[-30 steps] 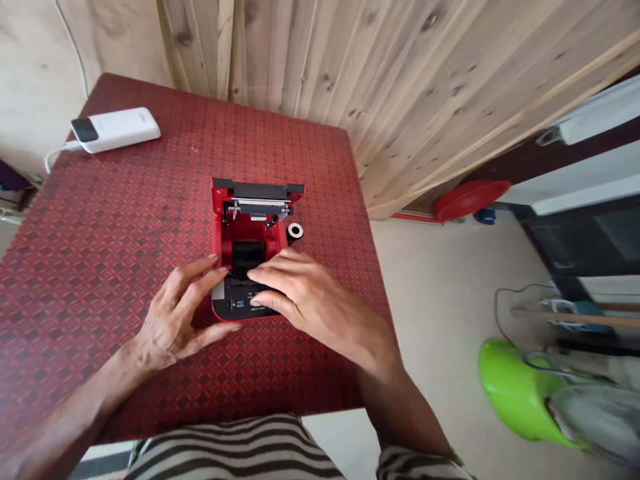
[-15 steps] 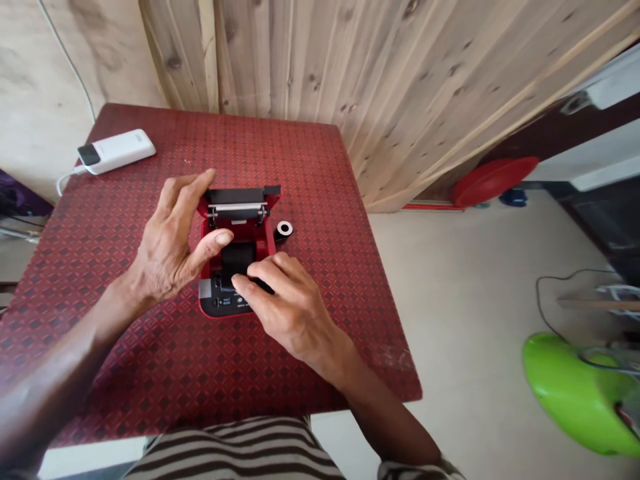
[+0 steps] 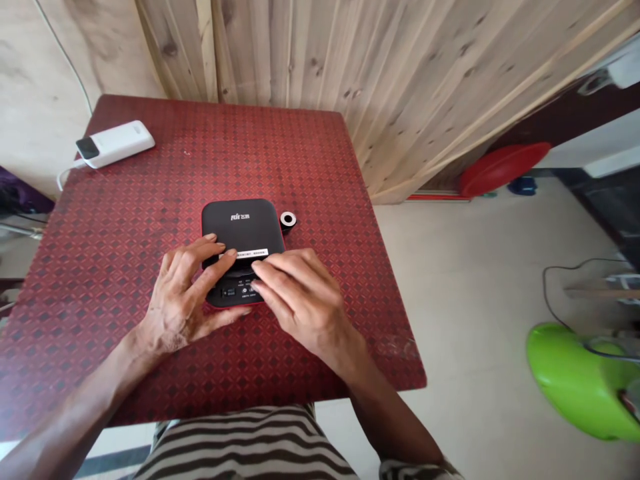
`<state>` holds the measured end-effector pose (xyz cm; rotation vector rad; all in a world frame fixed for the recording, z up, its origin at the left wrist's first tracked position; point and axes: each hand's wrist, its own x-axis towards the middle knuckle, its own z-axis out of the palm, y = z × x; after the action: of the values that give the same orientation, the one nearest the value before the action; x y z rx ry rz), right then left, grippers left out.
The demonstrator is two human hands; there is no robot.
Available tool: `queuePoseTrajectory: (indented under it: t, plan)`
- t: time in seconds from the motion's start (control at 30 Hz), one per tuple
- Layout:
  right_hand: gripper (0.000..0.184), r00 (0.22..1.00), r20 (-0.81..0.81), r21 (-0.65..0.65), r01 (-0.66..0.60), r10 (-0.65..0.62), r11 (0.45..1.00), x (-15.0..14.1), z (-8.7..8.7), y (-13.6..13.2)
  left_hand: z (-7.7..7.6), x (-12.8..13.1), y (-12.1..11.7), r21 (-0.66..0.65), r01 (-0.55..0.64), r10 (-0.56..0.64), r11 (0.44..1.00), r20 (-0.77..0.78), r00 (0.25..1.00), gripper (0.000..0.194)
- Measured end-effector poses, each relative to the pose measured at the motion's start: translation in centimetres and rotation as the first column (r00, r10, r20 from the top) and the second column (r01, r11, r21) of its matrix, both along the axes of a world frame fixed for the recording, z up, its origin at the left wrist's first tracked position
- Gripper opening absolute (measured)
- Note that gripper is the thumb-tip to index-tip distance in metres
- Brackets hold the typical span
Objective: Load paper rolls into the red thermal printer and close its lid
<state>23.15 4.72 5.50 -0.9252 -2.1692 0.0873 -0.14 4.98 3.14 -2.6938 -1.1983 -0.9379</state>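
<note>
Resting on the shut black lid of a red thermal receipt printer, the left hand lies half open, fingers spread, gripping nothing; the right hand curves loosely over the lid's front edge, also not clasping; the printer sits between both hands on the red patterned surface; a small black-and-white roll hub lies beyond the right hand.

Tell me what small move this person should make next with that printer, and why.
Probably press down on the lid's front edge to check that it has latched: the left hand and right hand both rest near there, on the closed black lid of the receipt printer.
</note>
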Motion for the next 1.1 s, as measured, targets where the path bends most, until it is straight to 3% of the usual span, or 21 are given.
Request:
queuePoseTrajectory:
  t: [0.17, 0.23, 0.3, 0.37, 0.43, 0.5, 0.57, 0.77, 1.1]
  plan:
    - [0.015, 0.983, -0.143, -0.044, 0.111, -0.116, 0.993, 2.4, -0.1, 0.9, 0.0, -0.3, 0.2, 0.002, 0.004, -0.004, 1.000, -0.004, 1.000, 0.073]
    - [0.012, 0.967, -0.193, -0.079, 0.153, -0.166, 0.985, 3.5, -1.0, 1.4, 0.0, -0.4, 0.2, -0.002, 0.005, -0.005, 1.000, -0.012, 1.000, 0.073]
    - [0.012, 0.944, -0.236, -0.196, 0.187, -0.231, 0.963, 4.4, -2.7, 1.8, -0.1, -0.5, 0.2, -0.021, 0.018, -0.018, 1.000, -0.006, 1.000, 0.074]
    - [0.019, 0.908, -0.274, -0.386, 0.198, -0.317, 0.901, 5.0, -4.7, 2.1, -0.2, -0.7, 0.0, -0.045, 0.021, -0.019, 0.999, 0.031, 0.999, 0.074]
    - [0.028, 0.869, -0.288, -0.564, 0.186, -0.403, 0.805, 5.2, -6.8, 2.4, -0.5, -1.0, -0.6, -0.025, -0.022, 0.024, 0.999, 0.096, 0.995, 0.076]
    - [0.032, 0.842, -0.283, -0.668, 0.170, -0.459, 0.725, 5.2, -8.2, 2.5, -0.9, -1.3, -1.4, 0.032, -0.084, 0.078, 0.996, 0.142, 0.987, 0.079]
    - [0.033, 0.834, -0.268, -0.702, 0.174, -0.483, 0.691, 5.1, -8.7, 2.7, -1.4, -1.6, -2.2, 0.078, -0.120, 0.107, 0.990, 0.149, 0.983, 0.081]
    - [0.030, 0.873, -0.190, -0.653, 0.229, -0.449, 0.722, 4.8, -8.1, 2.9, -2.9, -1.4, -3.2, 0.108, -0.147, 0.126, 0.983, 0.182, 0.975, 0.074]
    - [0.029, 0.881, -0.175, -0.629, 0.243, -0.440, 0.738, 4.7, -8.7, 2.9, -3.0, -1.0, -3.1, 0.055, -0.155, 0.144, 0.986, 0.167, 0.975, 0.068]
